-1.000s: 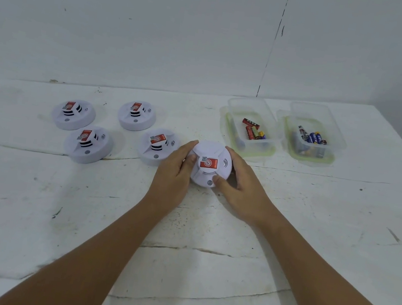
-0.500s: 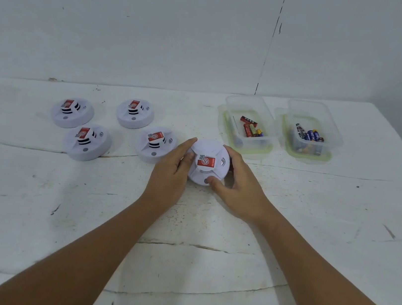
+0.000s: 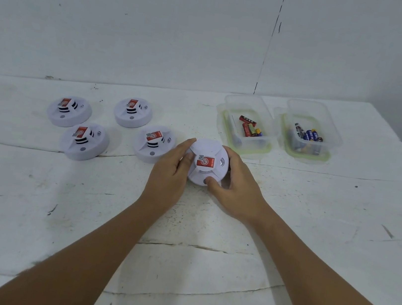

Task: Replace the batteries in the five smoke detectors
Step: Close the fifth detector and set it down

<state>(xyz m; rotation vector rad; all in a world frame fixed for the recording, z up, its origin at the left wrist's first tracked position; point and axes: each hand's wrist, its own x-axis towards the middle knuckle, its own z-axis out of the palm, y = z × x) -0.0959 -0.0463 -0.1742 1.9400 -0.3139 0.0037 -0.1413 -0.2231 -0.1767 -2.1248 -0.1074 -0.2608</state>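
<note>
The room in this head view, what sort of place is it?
Probably a bare workroom set up for a task, not a home: a scuffed white table against a plain white wall, five smoke detectors laid out, and two clear tubs of batteries.

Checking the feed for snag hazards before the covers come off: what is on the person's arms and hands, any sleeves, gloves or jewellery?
Nothing worn that shows. Both forearms are bare from the bottom edge of the picture to the wrist, no sleeve in view. The left hand and right hand are bare too: no gloves, watch, bracelets or rings visible. Nails look short; finer detail is too small to tell.
</note>
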